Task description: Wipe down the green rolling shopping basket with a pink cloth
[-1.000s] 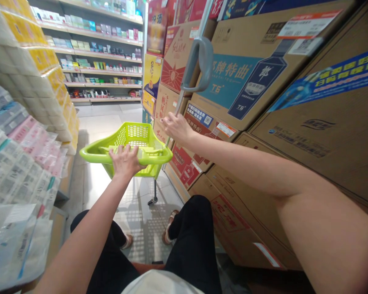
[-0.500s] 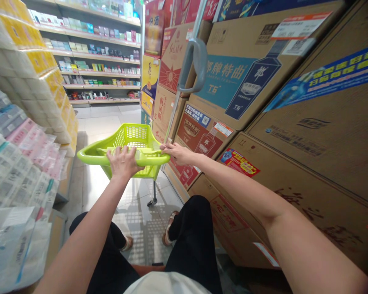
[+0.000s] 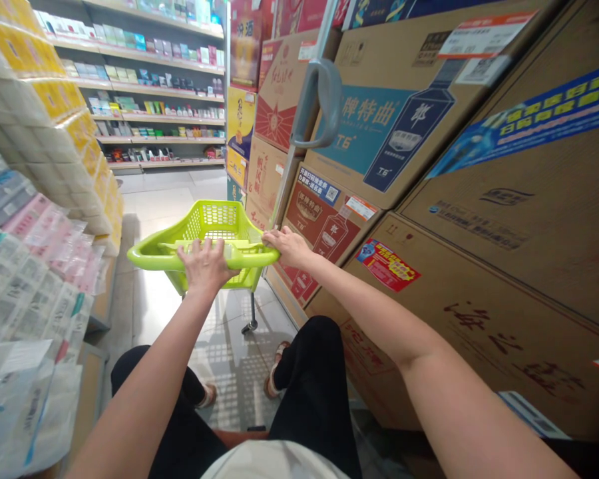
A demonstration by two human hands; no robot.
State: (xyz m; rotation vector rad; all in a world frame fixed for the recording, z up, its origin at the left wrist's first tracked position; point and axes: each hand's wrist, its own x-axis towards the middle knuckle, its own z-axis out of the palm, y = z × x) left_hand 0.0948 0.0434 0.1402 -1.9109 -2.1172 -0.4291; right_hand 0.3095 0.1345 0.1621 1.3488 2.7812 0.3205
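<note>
A small lime-green shopping cart (image 3: 218, 214) stands in front of me, its perforated basket facing away down the aisle. My left hand (image 3: 207, 261) is closed over the middle of its curved push handle (image 3: 154, 259). At the handle's right end, my right hand (image 3: 285, 245) is closed, fingers curled over the corner. A slim metal pole (image 3: 285, 186) slants up from beside that hand; a grey plastic loop grip (image 3: 319, 103) is fixed on it. Whether my right fingers also touch the pole, I cannot tell. One caster (image 3: 249, 326) shows below the basket.
Stacked cardboard cartons (image 3: 479, 266) line the right side closely. At left are wrapped yellow-and-white paper packs (image 3: 54, 100) and plastic-wrapped packets (image 3: 34, 279). Shelves of small boxes (image 3: 160, 86) cross the far end. The tiled floor (image 3: 154, 179) runs between; my feet are behind the cart.
The view has shifted slightly, with the cartons moving a little left in it. The pole's loop grip has moved slightly right. Both hands stay on the handle.
</note>
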